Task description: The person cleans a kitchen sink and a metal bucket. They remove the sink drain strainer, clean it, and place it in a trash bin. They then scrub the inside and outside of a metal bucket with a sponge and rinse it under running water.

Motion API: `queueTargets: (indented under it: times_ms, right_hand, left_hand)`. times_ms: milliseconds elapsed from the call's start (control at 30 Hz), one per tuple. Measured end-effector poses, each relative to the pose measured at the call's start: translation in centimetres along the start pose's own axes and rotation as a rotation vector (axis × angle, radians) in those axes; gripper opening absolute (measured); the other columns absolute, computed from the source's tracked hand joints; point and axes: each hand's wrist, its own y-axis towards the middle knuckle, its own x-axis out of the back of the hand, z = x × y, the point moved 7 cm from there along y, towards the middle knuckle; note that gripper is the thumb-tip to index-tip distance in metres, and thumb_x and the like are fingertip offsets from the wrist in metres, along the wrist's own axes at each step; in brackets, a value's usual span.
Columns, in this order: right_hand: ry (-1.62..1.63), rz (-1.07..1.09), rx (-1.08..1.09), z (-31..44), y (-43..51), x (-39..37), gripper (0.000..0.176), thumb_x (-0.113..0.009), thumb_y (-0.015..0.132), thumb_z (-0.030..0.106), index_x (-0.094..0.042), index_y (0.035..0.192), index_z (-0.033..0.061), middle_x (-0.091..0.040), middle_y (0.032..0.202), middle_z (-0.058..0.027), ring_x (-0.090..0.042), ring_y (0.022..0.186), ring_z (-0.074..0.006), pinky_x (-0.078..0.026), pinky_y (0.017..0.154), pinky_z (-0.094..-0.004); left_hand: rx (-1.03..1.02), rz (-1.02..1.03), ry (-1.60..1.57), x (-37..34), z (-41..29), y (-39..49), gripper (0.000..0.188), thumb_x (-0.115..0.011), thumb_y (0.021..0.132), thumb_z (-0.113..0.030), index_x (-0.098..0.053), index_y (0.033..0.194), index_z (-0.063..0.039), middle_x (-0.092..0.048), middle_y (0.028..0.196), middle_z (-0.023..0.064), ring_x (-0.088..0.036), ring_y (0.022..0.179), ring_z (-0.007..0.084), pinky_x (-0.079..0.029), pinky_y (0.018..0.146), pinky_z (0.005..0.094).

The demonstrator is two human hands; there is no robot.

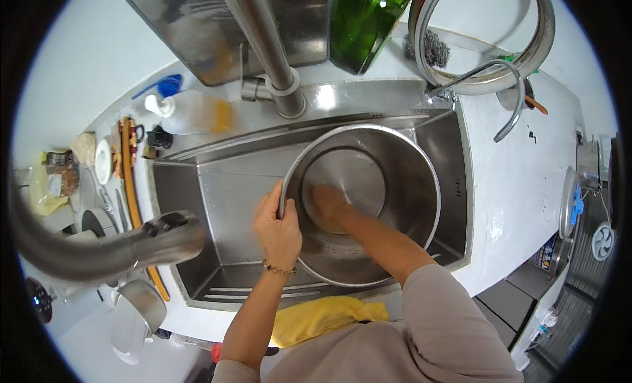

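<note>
A large round stainless steel pot (405,195) stands in the metal sink (237,185). My left hand (281,230) grips its rim on the left side, thumb on the inside. Reaching down into the pot, my right hand (328,205) is near the bottom on the left; it is blurred, and whether it holds something there cannot be told. A yellow cloth (326,319) lies along the sink's front edge, against my body.
A faucet spout (170,239) arches over the left side. Behind the sink stand a pump bottle (192,111), a green glass container (368,27), a steel scouring pad (434,49) and a metal ring (540,32). Utensils crowd the left counter.
</note>
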Motion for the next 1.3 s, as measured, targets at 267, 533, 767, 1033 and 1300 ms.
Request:
queueTargets:
  times_ms: [267, 533, 767, 1033, 1300]
  right_hand:
    - [-0.117, -0.415, -0.047, -6.3, -4.5, 4.9, 0.027, -0.055, 0.082, 0.010, -0.058, 0.108, 0.0105, -0.060, 0.107, -0.0156, -0.059, 0.102, -0.0254, -0.050, 0.079, -0.0388]
    - [1.701, -0.076, 0.136, 5.4, -9.2, -1.6, 0.029, -0.057, 0.083, 0.019, -0.064, 0.106, 0.0021, -0.057, 0.120, -0.0186, -0.052, 0.112, -0.0354, -0.043, 0.091, -0.0403]
    - [-0.182, -0.183, 0.103, -6.9, -2.1, -5.0, 0.025, -0.057, 0.080, 0.026, -0.070, 0.099, 0.0158, -0.058, 0.118, -0.0142, -0.050, 0.115, -0.0313, -0.039, 0.095, -0.0460]
    - [1.506, -0.315, 0.188, 1.8, -11.5, -0.6, 0.031, -0.050, 0.090, 0.021, -0.057, 0.116, 0.0053, -0.056, 0.122, -0.0108, -0.049, 0.115, -0.0216, -0.035, 0.100, -0.0376]
    - [0.479, -0.170, 0.063, -1.1, -20.2, 4.2, 0.036, -0.040, 0.095, 0.024, -0.055, 0.119, 0.0013, -0.047, 0.131, -0.0204, -0.045, 0.121, -0.0293, -0.033, 0.103, -0.0365]
  left_hand:
    - [-0.125, 0.185, 0.094, -0.5, -8.0, -2.7, 0.044, -0.052, 0.073, 0.008, -0.063, 0.114, -0.004, -0.041, 0.065, 0.0068, -0.040, 0.053, 0.0143, -0.036, 0.051, 0.0266]
    - [-0.253, 0.190, 0.184, -2.3, -11.2, -3.2, 0.043, -0.051, 0.069, 0.007, -0.066, 0.108, -0.004, -0.039, 0.062, 0.0073, -0.040, 0.053, 0.0159, -0.033, 0.051, 0.0269]
    - [-0.344, 0.255, 0.293, -4.4, -12.3, -5.3, 0.049, -0.052, 0.067, 0.009, -0.066, 0.110, -0.009, -0.040, 0.063, 0.0083, -0.041, 0.049, 0.0201, -0.036, 0.047, 0.0297]
    - [-0.435, 0.260, 0.169, -6.2, -12.2, -5.8, 0.048, -0.051, 0.068, 0.010, -0.066, 0.110, -0.008, -0.038, 0.061, 0.0095, -0.040, 0.049, 0.0199, -0.034, 0.047, 0.0292]
    - [-0.445, 0.216, 0.205, -5.4, -12.0, -5.5, 0.051, -0.052, 0.066, 0.011, -0.067, 0.110, -0.012, -0.042, 0.063, 0.0085, -0.043, 0.050, 0.0217, -0.038, 0.046, 0.0313]
